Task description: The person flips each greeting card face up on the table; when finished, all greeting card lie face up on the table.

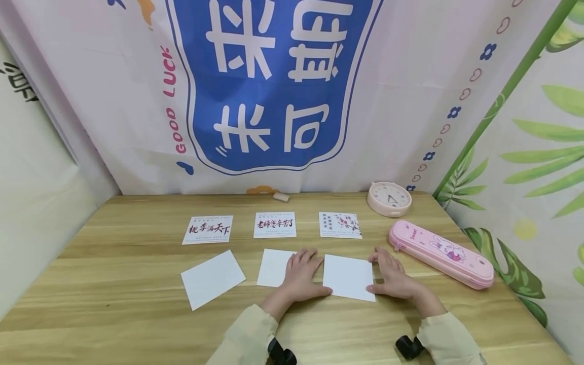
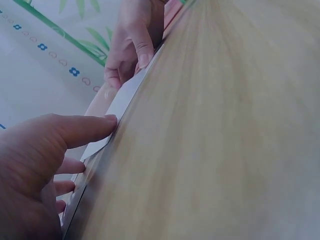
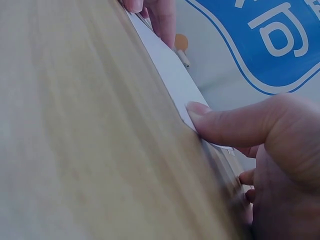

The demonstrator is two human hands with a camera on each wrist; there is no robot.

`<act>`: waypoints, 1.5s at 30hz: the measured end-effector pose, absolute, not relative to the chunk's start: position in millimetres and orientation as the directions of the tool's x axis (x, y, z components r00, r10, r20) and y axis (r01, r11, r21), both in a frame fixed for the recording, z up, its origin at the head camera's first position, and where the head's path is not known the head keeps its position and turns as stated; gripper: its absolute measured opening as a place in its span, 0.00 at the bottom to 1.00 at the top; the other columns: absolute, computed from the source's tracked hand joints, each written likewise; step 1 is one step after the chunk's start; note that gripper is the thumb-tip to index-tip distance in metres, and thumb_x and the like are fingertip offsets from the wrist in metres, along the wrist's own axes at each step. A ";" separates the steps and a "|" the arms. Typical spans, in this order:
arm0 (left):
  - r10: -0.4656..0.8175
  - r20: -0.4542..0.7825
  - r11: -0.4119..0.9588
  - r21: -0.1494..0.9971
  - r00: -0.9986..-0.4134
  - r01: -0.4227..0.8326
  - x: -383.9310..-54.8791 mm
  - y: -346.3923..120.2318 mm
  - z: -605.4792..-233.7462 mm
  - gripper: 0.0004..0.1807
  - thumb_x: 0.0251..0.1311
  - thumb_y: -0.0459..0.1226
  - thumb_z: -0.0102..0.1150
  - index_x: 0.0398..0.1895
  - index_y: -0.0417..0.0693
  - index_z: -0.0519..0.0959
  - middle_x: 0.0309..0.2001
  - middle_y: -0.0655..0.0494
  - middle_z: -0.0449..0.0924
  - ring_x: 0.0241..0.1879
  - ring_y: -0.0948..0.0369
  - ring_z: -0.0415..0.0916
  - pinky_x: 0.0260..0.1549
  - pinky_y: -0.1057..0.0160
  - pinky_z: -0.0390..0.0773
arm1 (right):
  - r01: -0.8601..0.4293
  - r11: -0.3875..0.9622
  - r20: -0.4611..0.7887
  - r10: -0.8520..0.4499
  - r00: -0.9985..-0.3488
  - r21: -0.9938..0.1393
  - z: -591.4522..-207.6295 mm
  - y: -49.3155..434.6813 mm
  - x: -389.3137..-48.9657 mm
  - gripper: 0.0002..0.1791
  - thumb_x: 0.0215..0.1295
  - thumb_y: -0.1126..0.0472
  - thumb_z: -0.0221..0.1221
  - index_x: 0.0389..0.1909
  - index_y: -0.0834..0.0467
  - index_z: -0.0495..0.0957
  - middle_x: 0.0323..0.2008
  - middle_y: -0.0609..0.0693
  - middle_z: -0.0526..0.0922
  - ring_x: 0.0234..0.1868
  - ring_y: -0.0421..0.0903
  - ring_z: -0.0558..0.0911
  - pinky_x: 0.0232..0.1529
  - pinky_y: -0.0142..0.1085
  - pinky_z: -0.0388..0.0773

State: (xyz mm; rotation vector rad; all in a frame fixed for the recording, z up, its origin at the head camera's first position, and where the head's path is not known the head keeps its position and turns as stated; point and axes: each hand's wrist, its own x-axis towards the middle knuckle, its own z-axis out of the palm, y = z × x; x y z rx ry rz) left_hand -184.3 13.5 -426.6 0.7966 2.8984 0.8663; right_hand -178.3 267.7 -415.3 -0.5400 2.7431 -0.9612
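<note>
A blank white card (image 1: 349,278) lies on the wooden table between the two hands. At its left side is my left hand (image 1: 301,276), fingers spread and thumb tip touching the lower left corner. My right hand (image 1: 393,275) touches the opposite side, with the thumb on the lower right corner and the index finger near the upper right one. In the right wrist view that thumb (image 3: 220,120) rests on the corner of the card (image 3: 165,65). The left fingers partly cover a second blank card (image 1: 271,267). Farther left, a third blank card (image 1: 213,279) lies at a slant.
Behind the blank cards lie three printed cards: left (image 1: 208,229), middle (image 1: 275,225) and right (image 1: 339,225). A pink pencil case (image 1: 440,254) and a round clock (image 1: 389,199) are on the right. A small pale stick (image 1: 281,196) lies near the cloth backdrop (image 1: 392,101).
</note>
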 end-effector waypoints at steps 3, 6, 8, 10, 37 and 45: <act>0.467 0.129 0.716 0.526 -0.875 0.460 -184.4 13.8 -426.0 0.39 0.36 0.52 0.64 0.55 0.45 0.67 0.59 0.46 0.56 0.59 0.49 0.45 0.55 0.48 0.41 | -0.279 0.726 -0.058 -0.401 -0.914 -0.629 -414.9 266.9 -178.7 0.29 0.48 0.56 0.62 0.44 0.63 0.56 0.59 0.73 0.39 0.59 0.67 0.36 0.52 0.59 0.28; 0.464 0.136 0.708 0.537 -0.875 0.459 -184.4 14.0 -426.0 0.40 0.36 0.50 0.65 0.56 0.46 0.66 0.59 0.45 0.56 0.59 0.48 0.45 0.55 0.48 0.41 | -0.279 0.732 -0.065 -0.403 -0.913 -0.621 -415.5 267.2 -178.6 0.28 0.49 0.55 0.62 0.43 0.62 0.56 0.59 0.73 0.39 0.60 0.66 0.35 0.53 0.59 0.28; 0.463 0.140 0.699 0.550 -0.875 0.458 -184.4 13.9 -425.9 0.40 0.36 0.49 0.65 0.57 0.47 0.65 0.59 0.45 0.56 0.59 0.48 0.45 0.55 0.47 0.41 | -0.281 0.731 -0.067 -0.407 -0.911 -0.621 -416.0 267.7 -178.4 0.28 0.49 0.55 0.61 0.43 0.61 0.56 0.59 0.73 0.39 0.60 0.67 0.35 0.52 0.59 0.27; 0.464 0.146 0.687 0.563 -0.874 0.459 -184.4 13.6 -425.9 0.41 0.36 0.48 0.65 0.58 0.48 0.64 0.59 0.44 0.56 0.59 0.47 0.45 0.55 0.47 0.40 | -0.282 0.735 -0.071 -0.409 -0.910 -0.617 -416.6 268.5 -178.1 0.29 0.49 0.54 0.61 0.45 0.62 0.57 0.60 0.73 0.39 0.60 0.66 0.35 0.53 0.59 0.28; 0.317 0.294 0.289 0.876 -0.902 0.387 -186.5 15.7 -427.0 0.17 0.44 0.26 0.58 0.41 0.40 0.74 0.23 0.57 0.77 0.19 0.68 0.70 0.26 0.70 0.71 | -0.283 0.575 0.148 -0.270 -0.951 -0.768 -405.8 255.8 -173.4 0.27 0.50 0.73 0.57 0.53 0.65 0.61 0.22 0.50 0.68 0.22 0.40 0.68 0.21 0.29 0.68; 0.207 0.312 0.223 0.908 -0.927 0.355 -187.4 15.5 -427.5 0.04 0.49 0.30 0.58 0.27 0.39 0.81 0.27 0.54 0.78 0.28 0.65 0.72 0.29 0.70 0.73 | -0.254 0.409 0.240 -0.085 -0.967 -0.876 -408.0 256.5 -175.6 0.07 0.53 0.67 0.58 0.23 0.68 0.74 0.20 0.50 0.73 0.22 0.37 0.69 0.21 0.28 0.69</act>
